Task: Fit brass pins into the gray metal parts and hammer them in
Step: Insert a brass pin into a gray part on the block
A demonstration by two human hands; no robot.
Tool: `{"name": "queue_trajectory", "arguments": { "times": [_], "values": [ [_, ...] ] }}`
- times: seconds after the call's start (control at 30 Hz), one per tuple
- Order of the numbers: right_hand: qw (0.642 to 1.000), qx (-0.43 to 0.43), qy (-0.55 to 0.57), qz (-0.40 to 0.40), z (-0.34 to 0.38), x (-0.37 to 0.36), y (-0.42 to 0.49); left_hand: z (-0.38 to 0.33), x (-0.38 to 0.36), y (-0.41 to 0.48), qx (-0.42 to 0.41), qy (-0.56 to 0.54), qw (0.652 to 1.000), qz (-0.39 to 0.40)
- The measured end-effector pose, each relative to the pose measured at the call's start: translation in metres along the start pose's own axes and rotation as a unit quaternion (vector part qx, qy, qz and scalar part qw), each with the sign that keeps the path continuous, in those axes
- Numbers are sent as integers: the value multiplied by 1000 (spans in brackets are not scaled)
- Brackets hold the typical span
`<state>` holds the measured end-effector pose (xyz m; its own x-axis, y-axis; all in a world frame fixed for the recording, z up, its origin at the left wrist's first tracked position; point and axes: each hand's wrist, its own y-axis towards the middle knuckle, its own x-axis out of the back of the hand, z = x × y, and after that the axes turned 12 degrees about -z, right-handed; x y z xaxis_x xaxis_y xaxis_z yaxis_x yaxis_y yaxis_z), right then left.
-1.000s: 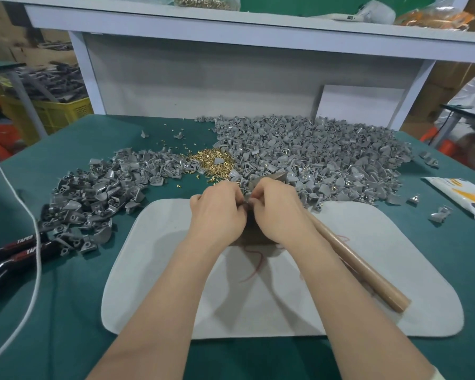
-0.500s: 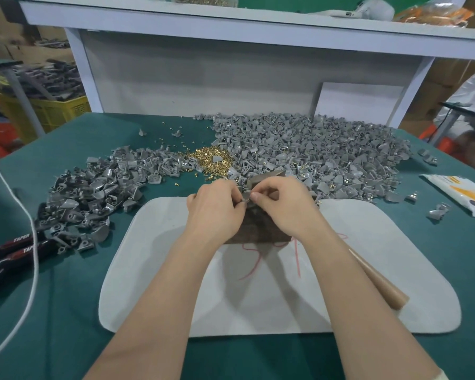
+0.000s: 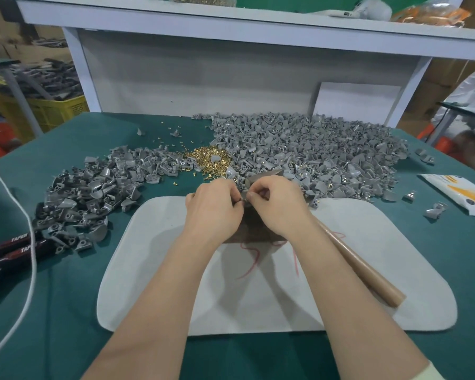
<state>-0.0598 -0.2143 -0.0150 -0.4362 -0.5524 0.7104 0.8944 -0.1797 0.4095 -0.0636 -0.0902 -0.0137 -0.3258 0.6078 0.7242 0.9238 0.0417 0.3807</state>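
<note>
My left hand [image 3: 213,205] and my right hand [image 3: 276,202] meet fingertip to fingertip over a dark block [image 3: 254,229] at the far edge of the white mat [image 3: 368,305]. Between the fingertips sits a small gray metal part [image 3: 244,197], pinched from both sides; a pin in it cannot be made out. A heap of brass pins [image 3: 207,159] lies just beyond my hands. A large pile of gray parts [image 3: 313,149] spreads to the right, a smaller pile [image 3: 93,193] to the left. The hammer's wooden handle [image 3: 368,272] lies on the mat under my right forearm.
Red-and-black pliers [image 3: 14,249] and a white cord [image 3: 32,259] lie at the left table edge. A white-and-yellow packet [image 3: 461,193] and a few stray gray parts [image 3: 435,211] sit at right. A white shelf [image 3: 231,26] rises behind the piles.
Both hands stayed together over the block, shifting slightly away from me; the fingertips worked the small part between them. The hammer handle has not moved.
</note>
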Motion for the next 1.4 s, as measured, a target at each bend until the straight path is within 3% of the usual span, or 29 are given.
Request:
{"name": "queue_trajectory", "arguments": {
  "times": [0.33, 0.47, 0.53, 0.6, 0.63, 0.7, 0.77, 0.87, 0.97, 1.07, 1.17, 1.27, 1.4],
  "values": [
    [1000, -9, 13, -16, 1, 1, -3, -1, 0, -1, 10, 7, 1000, 1],
    [989, -53, 139, 10, -5, 11, -2, -1, 2, -2, 6, 6, 1000, -3],
    [981, -98, 164, -38, -13, 20, 1, -1, 2, -2, 5, 0, 1000, 1],
    [989, -101, 41, -99, -29, 32, 4, -2, 3, -2, 4, -3, 1000, 5],
    [990, -103, -47, -87, -36, 39, 3, -2, 3, -2, 4, -3, 1000, 7],
    [975, -149, -164, 19, -43, 47, -1, -2, 4, -2, 6, -6, 1000, 9],
    [966, -160, -179, 100, -46, 45, 0, -1, 3, -2, 5, -10, 1000, 8],
    [977, -144, -124, 100, -44, 42, 4, 0, 3, -2, 4, -14, 1000, 6],
    [981, -189, 12, 52, -46, 46, -1, 2, 2, -1, 12, -1, 1000, -6],
    [990, -136, 32, -22, -44, 58, -3, 5, 1, 1, 31, 19, 999, -35],
    [992, -73, 99, -27, -35, 67, -4, 5, 1, 1, 44, 21, 998, -41],
    [998, 5, 59, -23, -23, 70, -10, 5, 1, 2, 49, 7, 998, -34],
    [998, 40, 10, -46, -15, 83, -16, 5, 2, 3, 61, -13, 998, -32]
  ]
}}
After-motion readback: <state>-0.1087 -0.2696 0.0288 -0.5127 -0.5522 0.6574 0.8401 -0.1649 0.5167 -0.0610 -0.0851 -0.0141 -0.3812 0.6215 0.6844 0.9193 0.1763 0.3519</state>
